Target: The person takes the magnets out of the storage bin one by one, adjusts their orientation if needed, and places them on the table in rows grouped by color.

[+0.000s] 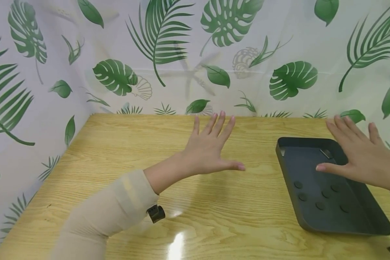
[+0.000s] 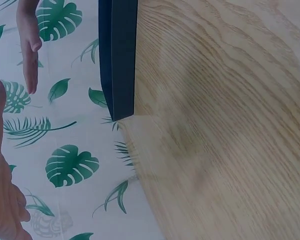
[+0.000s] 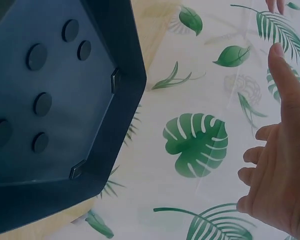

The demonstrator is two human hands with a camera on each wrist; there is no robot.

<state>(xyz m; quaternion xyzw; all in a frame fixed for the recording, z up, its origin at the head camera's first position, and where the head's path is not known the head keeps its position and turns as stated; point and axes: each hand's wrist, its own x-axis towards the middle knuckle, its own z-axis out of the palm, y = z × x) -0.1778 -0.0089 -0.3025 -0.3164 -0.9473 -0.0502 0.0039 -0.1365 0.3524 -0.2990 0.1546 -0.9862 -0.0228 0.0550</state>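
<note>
My left hand (image 1: 208,148) is held above the middle of the wooden table with its fingers spread and nothing in it. Over the far right side of a dark grey tray (image 1: 299,162), my right hand (image 1: 360,155) is also spread and holds nothing. Several small dark round discs (image 1: 320,206) show on the tray's floor. Whether they are loose or part of it, I cannot tell. Two small shiny pieces sit at its far corners, one of them a right-hand metal piece (image 1: 326,153). In the right wrist view, the right hand (image 3: 280,165) appears beside the tray wall (image 3: 132,85), apart from it.
The wood-grain table (image 1: 123,151) reaches back to a white cloth backdrop (image 1: 182,86) printed with green leaves, which also hangs along the left side. A small black device (image 1: 156,213) is strapped under the left sleeve (image 1: 123,202).
</note>
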